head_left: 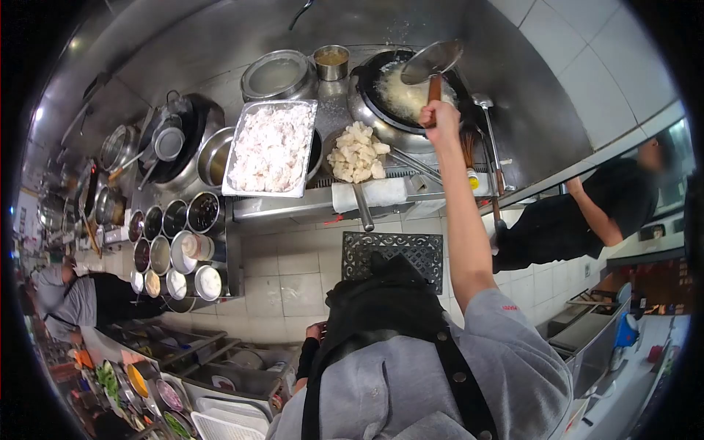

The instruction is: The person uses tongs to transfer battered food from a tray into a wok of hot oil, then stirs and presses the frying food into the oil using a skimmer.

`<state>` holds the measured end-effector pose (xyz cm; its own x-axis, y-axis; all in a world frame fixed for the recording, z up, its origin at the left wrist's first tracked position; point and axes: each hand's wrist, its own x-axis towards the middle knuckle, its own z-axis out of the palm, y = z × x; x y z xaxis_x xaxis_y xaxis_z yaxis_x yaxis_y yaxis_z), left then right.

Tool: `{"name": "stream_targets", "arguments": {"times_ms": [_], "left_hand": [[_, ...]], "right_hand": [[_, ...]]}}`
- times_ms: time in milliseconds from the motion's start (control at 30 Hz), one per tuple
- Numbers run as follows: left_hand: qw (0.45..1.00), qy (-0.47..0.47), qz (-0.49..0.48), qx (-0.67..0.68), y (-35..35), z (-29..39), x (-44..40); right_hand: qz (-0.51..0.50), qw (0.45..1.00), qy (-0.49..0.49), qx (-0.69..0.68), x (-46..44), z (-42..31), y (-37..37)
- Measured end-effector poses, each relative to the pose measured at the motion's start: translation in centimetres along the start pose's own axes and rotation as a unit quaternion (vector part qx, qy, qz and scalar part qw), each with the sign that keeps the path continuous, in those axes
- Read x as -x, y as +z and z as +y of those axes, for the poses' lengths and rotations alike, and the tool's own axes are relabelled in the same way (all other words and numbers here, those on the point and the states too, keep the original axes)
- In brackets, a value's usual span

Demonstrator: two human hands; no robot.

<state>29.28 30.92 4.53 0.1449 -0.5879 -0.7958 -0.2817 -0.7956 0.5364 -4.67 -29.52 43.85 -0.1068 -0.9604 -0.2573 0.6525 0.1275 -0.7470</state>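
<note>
My right hand point(441, 121) is wrapped round the wooden handle of a wide metal ladle point(434, 61), held over a black wok point(402, 89) of foaming pale oil. Low beside my apron, my left hand point(317, 331) shows only in part, and its fingers are too small and dark to read. Left of the wok a metal tray point(270, 149) is filled with white coated pieces. Between tray and wok, pale chunks point(357, 153) lie heaped in a strainer whose metal handle point(364, 207) points toward me over a folded white cloth point(369, 195).
Several seasoning pots point(175, 218) stand at the left, below a second wok point(192, 136). A round lidded pot point(276, 74) and a small metal pot point(331, 63) are behind the tray. One person point(572, 207) stands at the right, another point(92, 297) at the far left.
</note>
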Motion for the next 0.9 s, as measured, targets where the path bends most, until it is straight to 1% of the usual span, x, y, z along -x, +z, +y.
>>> {"name": "stream_targets", "arguments": {"times_ms": [33, 100, 167, 200, 233, 267, 333, 400, 433, 500, 567, 600, 633, 667, 700, 733, 767, 833, 867, 900], "left_hand": [[1.0, 0.003, 0.0, 0.005, -0.6, 0.4, -0.1], [0.996, -0.014, -0.001, 0.086, -2.1, 1.1, -0.2], [0.977, -0.041, -0.003, 0.209, -3.6, 1.5, -0.4], [0.955, -0.067, -0.002, 0.289, -4.3, 1.6, -0.5], [0.926, -0.091, -0.002, 0.367, -5.1, 2.6, -0.2], [0.908, -0.13, 0.037, 0.396, -5.5, 3.5, 0.1], [0.908, -0.116, 0.05, 0.4, -5.9, 3.4, 0.7], [0.913, -0.098, 0.064, 0.391, -5.8, 3.1, 1.6], [0.905, -0.091, 0.06, 0.412, -5.4, 1.7, 1.4], [0.901, -0.133, 0.054, 0.41, -3.6, -2.7, -0.1], [0.916, -0.141, 0.018, 0.376, -1.9, -7.0, -2.0], [0.948, -0.12, 0.015, 0.296, -1.4, -7.1, -1.8], [0.987, -0.067, 0.013, 0.142, -1.2, -6.8, -1.4], [1.0, -0.017, 0.021, -0.001, -1.0, -6.9, -0.8], [0.992, 0.026, 0.031, -0.118, -0.8, -7.0, -0.4], [0.977, 0.057, 0.038, -0.204, -0.9, -7.3, -0.2], [0.949, 0.111, 0.056, -0.289, -1.2, -7.7, 0.2], [0.943, 0.088, 0.018, -0.322, -1.3, -7.5, -0.6], [0.943, 0.118, 0.036, -0.308, -1.4, -7.4, -0.9], [0.969, 0.08, 0.026, -0.232, -1.8, -7.2, -1.7]], "right_hand": [[-0.017, 0.999, 0.021, -0.033, -1.1, 1.0, 0.2], [-0.003, 0.993, 0.048, -0.105, -3.0, 3.1, 1.4], [0.036, 0.993, 0.023, -0.113, -3.5, 5.1, 3.4], [0.056, 0.992, 0.012, -0.116, -3.6, 6.1, 4.5], [0.077, 0.993, -0.014, -0.09, -3.9, 7.3, 5.5], [0.098, 0.992, -0.041, -0.063, -4.1, 8.3, 6.5], [0.149, 0.986, -0.078, 0.012, -4.9, 9.8, 8.2], [0.195, 0.976, -0.098, 0.012, -6.1, 10.4, 9.3], [0.219, 0.97, -0.108, 0.012, -6.8, 10.6, 9.6], [0.212, 0.971, -0.107, -0.004, -8.1, 10.4, 9.2], [0.211, 0.971, -0.111, -0.014, -7.3, 9.5, 9.2], [0.179, 0.976, -0.118, -0.026, -7.4, 9.7, 8.7], [0.171, 0.979, -0.114, -0.008, -7.4, 9.9, 8.0], [0.162, 0.98, -0.11, 0.011, -7.3, 10.1, 7.3], [0.154, 0.982, -0.106, 0.031, -7.0, 10.0, 6.7], [0.145, 0.984, -0.103, 0.022, -6.6, 10.1, 6.0], [0.136, 0.986, -0.099, 0.015, -6.0, 10.3, 5.4], [0.11, 0.991, -0.08, -0.003, -5.7, 10.6, 4.3], [0.094, 0.993, -0.065, -0.014, -5.5, 10.8, 3.9], [0.079, 0.995, -0.05, -0.025, -5.5, 10.9, 3.5]]}}
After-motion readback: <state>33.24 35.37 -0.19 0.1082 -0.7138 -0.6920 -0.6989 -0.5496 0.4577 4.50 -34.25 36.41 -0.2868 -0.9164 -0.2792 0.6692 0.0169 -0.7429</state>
